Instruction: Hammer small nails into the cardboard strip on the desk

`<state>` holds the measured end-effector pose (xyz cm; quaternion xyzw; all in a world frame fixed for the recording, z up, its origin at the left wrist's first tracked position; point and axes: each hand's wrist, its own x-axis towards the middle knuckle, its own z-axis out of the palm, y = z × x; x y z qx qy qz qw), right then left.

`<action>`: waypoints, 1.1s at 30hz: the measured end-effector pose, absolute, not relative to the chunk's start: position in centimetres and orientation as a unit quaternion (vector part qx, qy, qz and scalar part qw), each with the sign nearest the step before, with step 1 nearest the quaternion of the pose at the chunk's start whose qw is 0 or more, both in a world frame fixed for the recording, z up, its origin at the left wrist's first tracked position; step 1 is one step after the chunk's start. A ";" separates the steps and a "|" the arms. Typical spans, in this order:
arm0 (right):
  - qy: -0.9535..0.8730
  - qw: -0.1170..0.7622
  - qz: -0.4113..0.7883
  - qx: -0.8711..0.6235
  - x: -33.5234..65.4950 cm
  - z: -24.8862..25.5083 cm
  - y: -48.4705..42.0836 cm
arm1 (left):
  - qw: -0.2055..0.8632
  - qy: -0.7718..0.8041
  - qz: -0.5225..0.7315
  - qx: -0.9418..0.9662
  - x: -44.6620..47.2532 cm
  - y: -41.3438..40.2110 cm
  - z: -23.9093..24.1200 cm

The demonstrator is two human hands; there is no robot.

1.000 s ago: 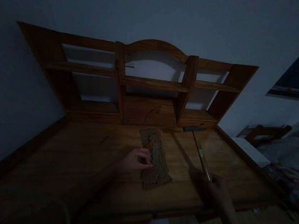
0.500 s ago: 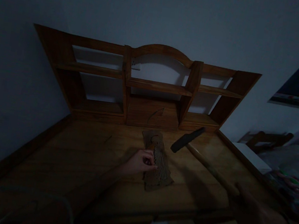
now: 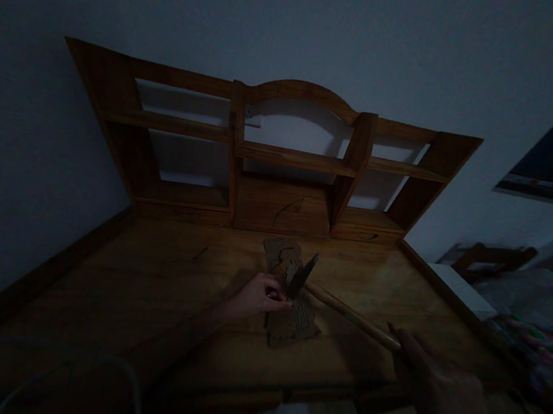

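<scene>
My left hand [image 3: 263, 296] rests over a torn piece of corrugated cardboard [image 3: 286, 332], thumb and forefinger pinched together. Whatever is between those fingertips is too small and dark to make out. A wooden-handled hammer [image 3: 351, 315] is gripped near the end of its handle by my right hand [image 3: 440, 388]. The hammer's dark metal head [image 3: 302, 277] is right beside the left fingertips, above the cardboard. The cardboard lies on the wooden desk top [image 3: 154, 299], its upper layer ripped.
A wooden shelf unit [image 3: 295, 160] stands along the desk's back edge, against the wall. A thin dark sliver [image 3: 199, 253] lies on the desk to the left. Off to the right are a wooden chair [image 3: 495, 257] and a white surface [image 3: 462, 290].
The hammer has swung down and left, its head going from right of the cardboard to beside my left fingertips. My right hand moved leftward with it; my left hand stayed nearly still.
</scene>
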<state>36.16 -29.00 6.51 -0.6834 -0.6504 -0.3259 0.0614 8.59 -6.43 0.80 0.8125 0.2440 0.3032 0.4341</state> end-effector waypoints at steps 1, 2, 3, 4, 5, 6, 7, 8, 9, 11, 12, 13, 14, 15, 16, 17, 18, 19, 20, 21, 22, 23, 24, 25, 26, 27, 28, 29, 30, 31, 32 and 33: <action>-0.654 0.054 -0.319 -0.683 36.3 6.3 -29.0 | 0.440 0.244 0.302 0.810 8.6 -6.4 0.7; -0.656 0.050 -0.316 -0.684 36.4 6.1 -28.9 | 0.446 0.245 0.297 0.808 8.6 -6.4 0.6; -0.655 0.050 -0.314 -0.686 36.4 6.0 -28.9 | 0.453 0.247 0.292 0.805 8.6 -6.3 0.5; -0.649 0.057 -0.317 -0.689 36.4 6.0 -28.9 | 0.461 0.252 0.285 0.802 8.7 -6.3 0.5; -0.642 0.069 -0.322 -0.693 36.3 6.0 -28.9 | 0.469 0.256 0.279 0.798 8.7 -6.3 0.4; -0.634 0.084 -0.324 -0.698 36.2 6.0 -28.9 | 0.475 0.260 0.275 0.794 8.7 -6.2 0.3; -0.629 0.098 -0.322 -0.701 36.1 6.0 -28.9 | 0.481 0.262 0.274 0.791 8.7 -6.2 0.2; -0.626 0.111 -0.319 -0.702 36.1 5.9 -29.0 | 0.486 0.262 0.275 0.787 8.7 -6.2 0.2; -0.625 0.124 -0.322 -0.700 36.1 5.7 -29.0 | 0.490 0.262 0.277 0.784 8.7 -6.2 0.1; -0.629 0.125 -0.330 -0.693 36.2 5.0 -29.2 | 0.497 0.265 0.278 0.778 8.7 -6.2 0.1; -0.631 0.116 -0.340 -0.688 36.4 4.5 -29.3 | 0.501 0.268 0.276 0.775 8.7 -6.2 0.2; -0.634 0.100 -0.346 -0.684 36.5 4.0 -29.5 | 0.504 0.270 0.274 0.773 8.7 -6.3 0.3; -0.638 0.087 -0.350 -0.680 36.7 3.6 -29.6 | 0.506 0.271 0.272 0.773 8.7 -6.3 0.4; -0.642 0.083 -0.349 -0.678 36.8 3.2 -29.7 | 0.505 0.273 0.271 0.772 8.8 -6.3 0.4; -0.644 0.084 -0.347 -0.676 36.8 2.9 -29.9 | 0.504 0.276 0.270 0.772 8.8 -6.3 0.5; -0.641 0.094 -0.349 -0.677 36.8 2.7 -30.0 | 0.502 0.281 0.269 0.772 8.8 -6.3 0.5; -0.635 0.107 -0.351 -0.679 36.8 2.6 -30.2 | 0.501 0.286 0.267 0.772 8.8 -6.3 0.6; -0.629 0.121 -0.352 -0.683 36.7 2.6 -30.3 | 0.499 0.290 0.263 0.773 8.8 -6.3 0.6; -0.623 0.138 -0.355 -0.683 36.6 2.7 -30.4 | 0.498 0.292 0.260 0.774 8.8 -6.3 0.5; -0.618 0.155 -0.358 -0.683 36.6 2.8 -30.5 | 0.498 0.291 0.258 0.775 8.7 -6.3 0.5; -0.616 0.172 -0.363 -0.677 36.6 2.8 -30.6 | 0.498 0.288 0.257 0.777 8.7 -6.3 0.5; -0.616 0.188 -0.371 -0.669 36.6 2.8 -30.6 | 0.500 0.285 0.258 0.777 8.7 -6.3 0.5; -0.618 0.198 -0.380 -0.659 36.5 2.7 -30.6 | 0.502 0.281 0.259 0.776 8.7 -6.3 0.5; -0.619 0.200 -0.390 -0.651 36.5 2.5 -30.5 | 0.505 0.279 0.260 0.774 8.7 -6.3 0.6; -0.621 0.192 -0.398 -0.647 36.4 2.4 -30.5 | 0.508 0.275 0.260 0.774 8.7 -6.3 0.6; -0.626 0.176 -0.402 -0.645 36.4 2.1 -30.4 | 0.509 0.270 0.260 0.775 8.7 -6.3 0.6; -0.630 0.157 -0.404 -0.644 36.3 1.9 -30.3 | 0.510 0.266 0.259 0.776 8.7 -6.3 0.7; -0.636 0.140 -0.405 -0.642 36.2 1.8 -30.2 | 0.511 0.263 0.258 0.777 8.7 -6.4 0.7; -0.640 0.131 -0.407 -0.639 36.0 1.7 -30.1 | 0.511 0.261 0.257 0.778 8.8 -6.4 0.8; -0.641 0.131 -0.411 -0.635 35.9 1.6 -30.1 | 0.508 0.261 0.257 0.780 8.8 -6.4 0.8; -0.638 0.137 -0.415 -0.634 35.8 1.7 -30.0 | 0.504 0.263 0.258 0.781 8.8 -6.4 0.9; -0.632 0.148 -0.417 -0.636 35.8 1.8 -29.9 | 0.501 0.266 0.258 0.782 8.8 -6.4 0.9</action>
